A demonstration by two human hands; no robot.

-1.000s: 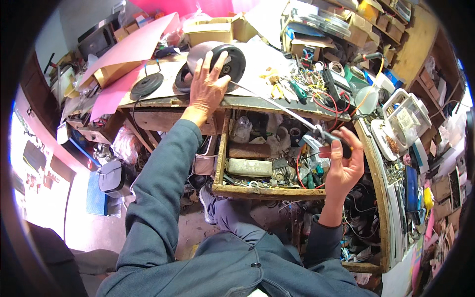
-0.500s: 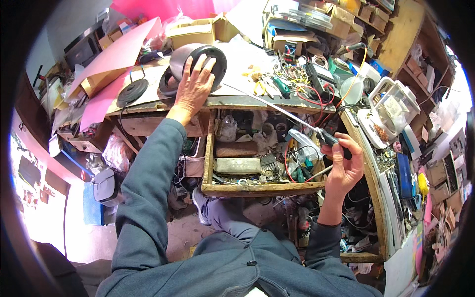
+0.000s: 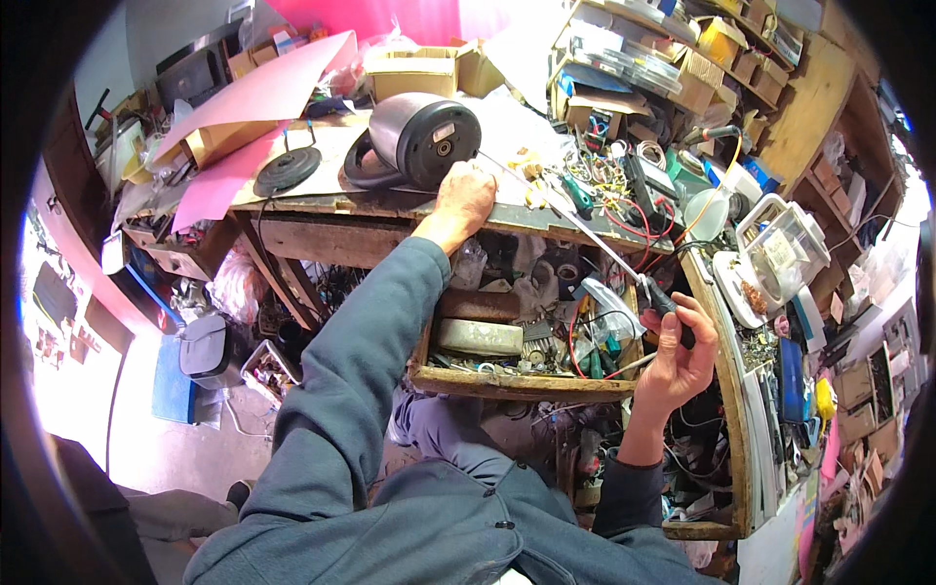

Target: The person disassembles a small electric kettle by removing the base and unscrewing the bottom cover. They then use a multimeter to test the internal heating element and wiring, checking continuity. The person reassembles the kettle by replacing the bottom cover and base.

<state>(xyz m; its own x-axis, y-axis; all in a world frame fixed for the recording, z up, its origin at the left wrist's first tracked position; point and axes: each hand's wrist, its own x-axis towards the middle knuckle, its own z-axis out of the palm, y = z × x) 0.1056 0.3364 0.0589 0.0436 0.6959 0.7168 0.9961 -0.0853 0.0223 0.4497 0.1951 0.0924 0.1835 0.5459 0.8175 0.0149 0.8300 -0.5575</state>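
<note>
An electric kettle (image 3: 398, 129) with a dark body lies on its side on the bench, its round black base turned toward me. My left hand (image 3: 462, 203) is at the lower rim of that base with its fingers curled closed. What its fingertips hold, if anything, is hidden. A long-shafted screwdriver (image 3: 585, 232) slants from my right hand up to the left, its tip end close to my left fingers. My right hand (image 3: 680, 353) grips its dark handle. Left of the kettle lies a round black kettle power base (image 3: 288, 172) with a cord.
Below the bench edge an open wooden drawer (image 3: 526, 385) holds tools, wires and bags. Pliers, coiled wires (image 3: 609, 166) and a green-handled screwdriver (image 3: 577, 198) clutter the bench's right side. A clear plastic container (image 3: 785, 239) stands farther right. Pink sheets (image 3: 263, 83) lie at the left.
My left hand has left the kettle's side, moved down and right to the base's edge, and closed. The right hand still holds the screwdriver. The view has shifted slightly.
</note>
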